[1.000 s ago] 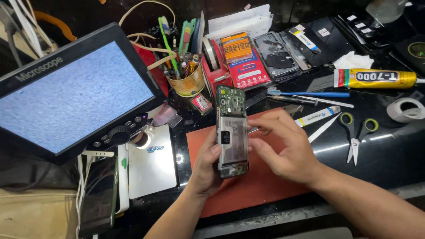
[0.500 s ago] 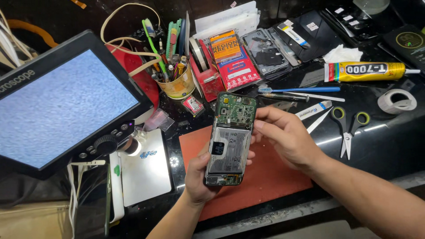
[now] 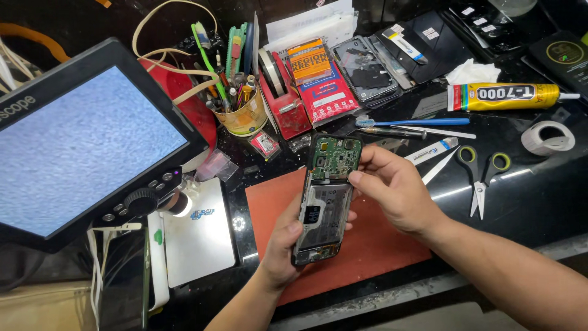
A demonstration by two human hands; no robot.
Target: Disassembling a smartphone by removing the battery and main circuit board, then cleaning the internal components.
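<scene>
Green-boarded opened phone with silver battery (image 3: 326, 199) | centre frame, above orange mat (image 3: 373, 245) | left hand (image 3: 283, 248) clasps lower end (thumb on edge) | right hand (image 3: 395, 190) pinches upper side.

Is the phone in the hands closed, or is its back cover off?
Its back cover is off: the phone shows a bare green circuit board and battery, held by the left hand and right hand.

Bare green circuit board and a glossy foil-wrapped battery show in the opened phone (image 3: 326, 199), over a matt orange rubbery mat (image 3: 367, 245) on a shiny black worktop (image 3: 539, 202).
</scene>
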